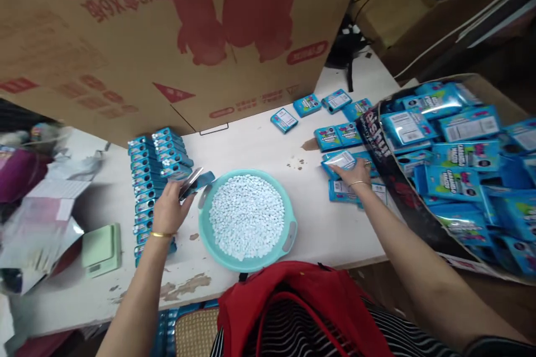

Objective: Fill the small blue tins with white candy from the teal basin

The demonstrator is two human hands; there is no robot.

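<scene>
My left hand (171,211) is closed around a small blue candy box (203,180), held beside the left rim of a turquoise basin. Glare and my fingers hide part of that box. The turquoise basin (204,240) is filled with small, pale, pellet-like candies (247,215). On the right, my right hand (358,175) grips another blue candy box (341,160) with a white label facing up, among several similar boxes lying flat. To the left of my left hand, blue boxes stand in two tight rows (144,189).
A big cardboard carton (251,83) walls off the back of the white table (310,240). At right, an open box (385,150) is heaped with blue candy boxes. A pale green scale (100,248) and a pile of papers and bags (50,206) lie at left.
</scene>
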